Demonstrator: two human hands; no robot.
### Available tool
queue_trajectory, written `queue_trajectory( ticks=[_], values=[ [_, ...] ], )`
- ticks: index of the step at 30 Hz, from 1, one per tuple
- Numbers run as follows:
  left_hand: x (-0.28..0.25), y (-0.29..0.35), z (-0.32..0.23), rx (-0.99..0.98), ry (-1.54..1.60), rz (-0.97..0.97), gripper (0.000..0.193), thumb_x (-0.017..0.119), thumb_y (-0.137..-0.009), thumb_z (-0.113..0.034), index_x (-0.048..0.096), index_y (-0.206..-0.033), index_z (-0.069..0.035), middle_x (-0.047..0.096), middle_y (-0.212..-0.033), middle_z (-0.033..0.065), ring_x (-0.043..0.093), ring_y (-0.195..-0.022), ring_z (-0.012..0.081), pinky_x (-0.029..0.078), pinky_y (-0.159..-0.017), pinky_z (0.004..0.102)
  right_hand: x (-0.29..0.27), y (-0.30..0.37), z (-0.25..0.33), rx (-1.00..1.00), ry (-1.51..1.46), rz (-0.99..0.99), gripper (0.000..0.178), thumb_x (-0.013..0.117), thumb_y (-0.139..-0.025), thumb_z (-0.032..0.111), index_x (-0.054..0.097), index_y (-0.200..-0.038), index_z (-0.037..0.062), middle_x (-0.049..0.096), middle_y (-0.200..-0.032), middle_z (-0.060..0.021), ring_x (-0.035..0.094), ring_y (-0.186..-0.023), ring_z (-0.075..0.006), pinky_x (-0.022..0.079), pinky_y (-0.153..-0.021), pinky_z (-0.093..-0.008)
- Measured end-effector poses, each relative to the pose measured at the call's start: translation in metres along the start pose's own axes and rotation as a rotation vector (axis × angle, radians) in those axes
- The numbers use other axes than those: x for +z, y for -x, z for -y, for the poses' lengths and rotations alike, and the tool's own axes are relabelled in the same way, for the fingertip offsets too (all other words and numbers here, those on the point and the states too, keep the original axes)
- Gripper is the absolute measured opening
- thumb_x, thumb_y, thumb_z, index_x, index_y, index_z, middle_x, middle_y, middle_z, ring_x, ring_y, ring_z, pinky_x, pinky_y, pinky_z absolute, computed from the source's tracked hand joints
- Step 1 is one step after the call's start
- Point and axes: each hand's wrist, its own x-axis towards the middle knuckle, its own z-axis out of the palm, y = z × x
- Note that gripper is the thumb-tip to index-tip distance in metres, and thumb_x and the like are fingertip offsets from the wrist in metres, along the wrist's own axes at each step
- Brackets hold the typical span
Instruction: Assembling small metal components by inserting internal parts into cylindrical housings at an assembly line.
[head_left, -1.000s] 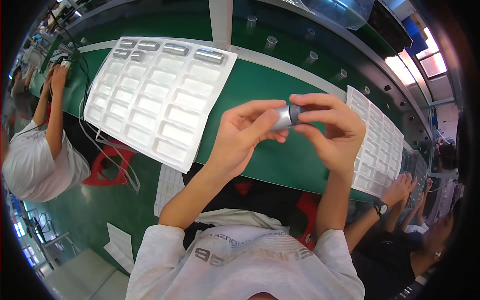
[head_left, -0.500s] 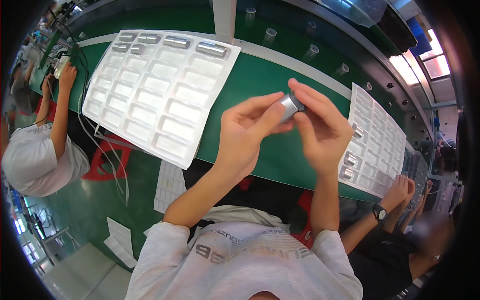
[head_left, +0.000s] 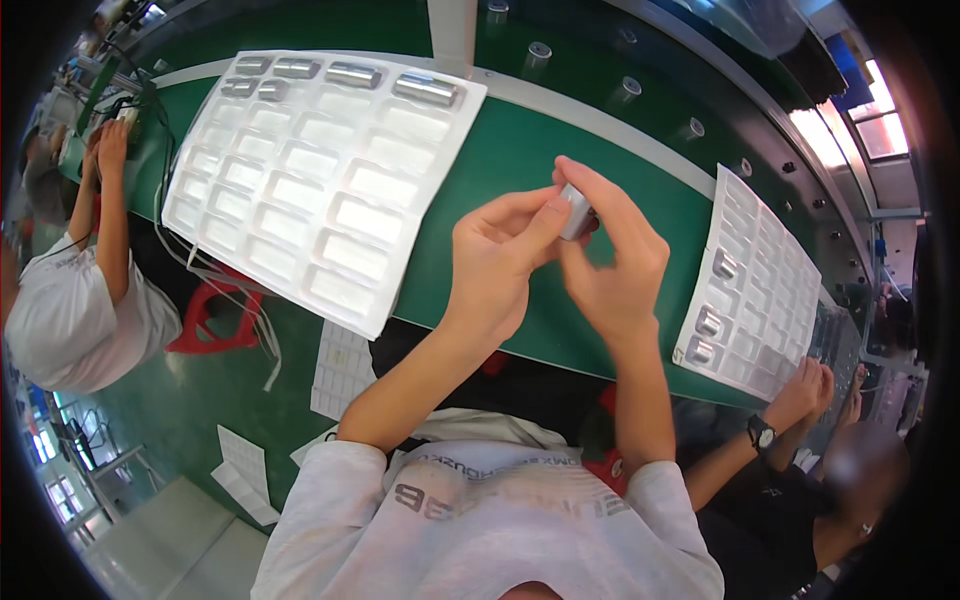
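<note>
Above the green worktop, a short silver metal cylinder [head_left: 575, 213] is held tilted between both hands. My left hand [head_left: 495, 262] pinches it with thumb and fingers from the left. Around its other end close the fingers of my right hand [head_left: 618, 262], hiding that end and much of its far side. To the left lies a white compartment tray [head_left: 405, 205], with several silver cylinders [head_left: 426, 90] lying in its far compartments. Another white tray [head_left: 690, 335] lies to the right, bearing silver cylinders [head_left: 708, 321] along its near-left side.
Beyond a pale rail [head_left: 590, 118], several cylinders [head_left: 538, 55] stand on a dark green strip. A metal post [head_left: 452, 35] rises behind the left tray. Co-workers' hands [head_left: 797, 393] work at the right tray's edge and at far left. Cables [head_left: 165, 190] hang beside the left tray.
Both hands have shifted slightly, the right one leftward and closer to the left. The dark end of the cylinder that showed earlier is now covered by my right fingers.
</note>
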Motion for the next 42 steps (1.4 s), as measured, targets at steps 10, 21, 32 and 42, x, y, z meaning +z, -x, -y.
queue_trajectory(
  ticks=[10,21,32,42],
  values=[
    [-0.051,-0.101,-0.085,0.905,-1.482,0.147,0.03,0.059,-0.072,0.009,0.069,-0.097,-0.003,0.065,-0.102,0.0164,0.061,-0.097,0.036,0.048,-0.087,0.0394,-0.134,-0.112,-0.157,0.288,0.63,-0.125,0.046,0.076,-0.079,0.024,0.065,-0.116,-0.0012,0.07,-0.104,-0.0168,0.068,-0.083,-0.021,0.052,-0.076,-0.0308],
    [-0.069,-0.142,-0.113,0.679,-2.079,0.504,0.038,0.069,-0.072,0.007,0.065,-0.109,0.0,0.062,-0.11,0.0126,0.056,-0.105,0.034,0.045,-0.089,0.04,-0.163,-0.119,-0.331,0.534,0.869,0.127,0.04,0.072,-0.068,0.025,0.069,-0.105,0.0088,0.068,-0.11,-0.0144,0.063,-0.108,-0.0312,0.048,-0.096,-0.0386],
    [-0.065,-0.154,-0.107,0.68,-1.892,0.589,0.041,0.066,-0.071,0.01,0.065,-0.109,-0.004,0.059,-0.104,0.0133,0.054,-0.101,0.0358,0.043,-0.088,0.0414,-0.313,-0.03,-0.329,1.261,1.144,-0.04,0.04,0.065,-0.082,0.014,0.064,-0.122,0.0099,0.064,-0.122,-0.0191,0.062,-0.113,-0.0355,0.05,-0.094,-0.0409],
    [-0.023,-0.068,-0.07,0.252,-0.864,0.404,0.043,0.056,-0.085,0.009,0.053,-0.127,0.004,0.056,-0.112,0.0108,0.065,-0.101,0.021,0.053,-0.089,0.0309,-0.153,-0.077,-0.136,0.274,-0.681,-0.149,0.034,0.064,-0.079,-0.005,0.054,-0.11,0.005,0.055,-0.11,-0.0103,0.06,-0.093,-0.0173,0.047,-0.076,-0.0268]
  ],
)
